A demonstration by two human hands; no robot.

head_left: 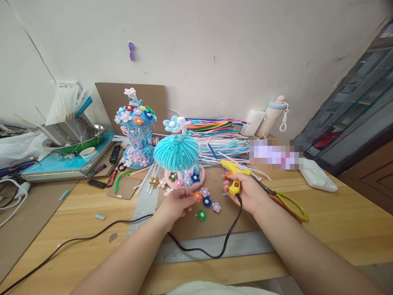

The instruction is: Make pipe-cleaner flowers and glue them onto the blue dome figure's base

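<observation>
My left hand (pixel 178 205) pinches a small orange pipe-cleaner flower (pixel 198 196) with a white centre, just in front of the craft's base. In my right hand (pixel 245 191) is a yellow hot glue gun (pixel 235 167), its nozzle pointing left and its black cord (pixel 227 241) trailing over the table. Between and beyond the hands stands a turquoise domed pipe-cleaner craft (pixel 176 152) on a pink round base (pixel 201 180), with small flowers around its foot. Loose flowers lie near my left hand: a blue one (pixel 206 201), a green one (pixel 202 215) and lilac ones (pixel 216 207).
A similar flower-covered craft (pixel 136 119) stands behind to the left. Bundles of pipe cleaners (pixel 224 143) lie at the back. Scissors (pixel 291 205) rest beside my right forearm. A metal bowl (pixel 72 131) sits at left, a bottle (pixel 272 116) at back right. Cardboard (pixel 184 229) lies under the work.
</observation>
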